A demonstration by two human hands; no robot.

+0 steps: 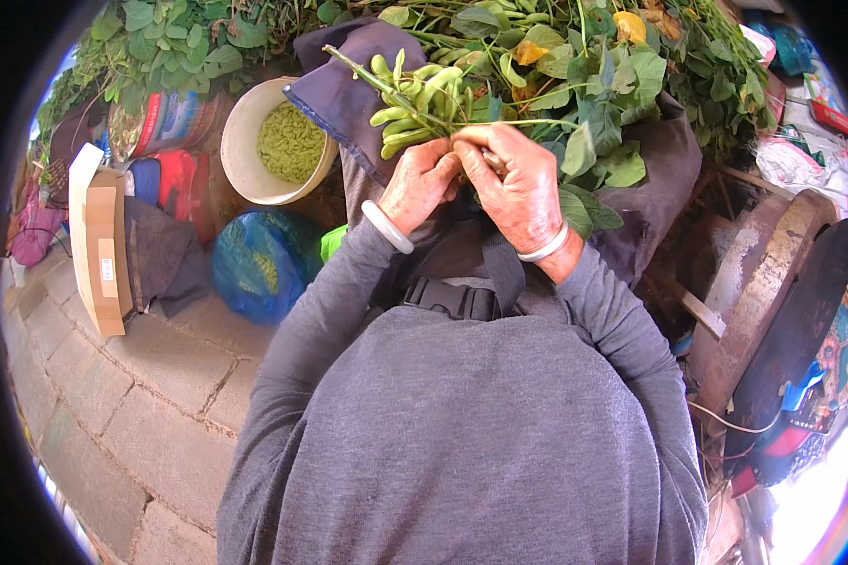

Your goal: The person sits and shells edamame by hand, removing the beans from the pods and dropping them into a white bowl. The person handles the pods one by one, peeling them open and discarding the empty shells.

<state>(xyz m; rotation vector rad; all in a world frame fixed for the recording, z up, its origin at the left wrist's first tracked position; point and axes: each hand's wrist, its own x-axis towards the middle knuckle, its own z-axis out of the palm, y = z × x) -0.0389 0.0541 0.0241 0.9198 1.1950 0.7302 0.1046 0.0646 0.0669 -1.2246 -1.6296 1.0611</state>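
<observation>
My left hand [420,185] grips a leafy soybean plant [434,92] near the lower end of its pod cluster. Close against it, my right hand [512,187] is curled with its fingertips pinched on the same plant. A small brownish thing shows between the right fingers; what it is I cannot tell. Plump green pods [403,134] crowd the stem just beyond my hands. The pinched spot itself is hidden by my fingers. Dark cloth [357,53] covers my lap under the plant, with more leafy stalks [608,85] lying across it.
A white bucket [237,159] holding shelled green beans [290,145] stands to the left. Nearer are a blue plastic bag [254,268] and a cardboard piece [102,247] on the paving [169,367]. Heaped plants [184,35] lie ahead. A worn round-edged object [770,282] stands right.
</observation>
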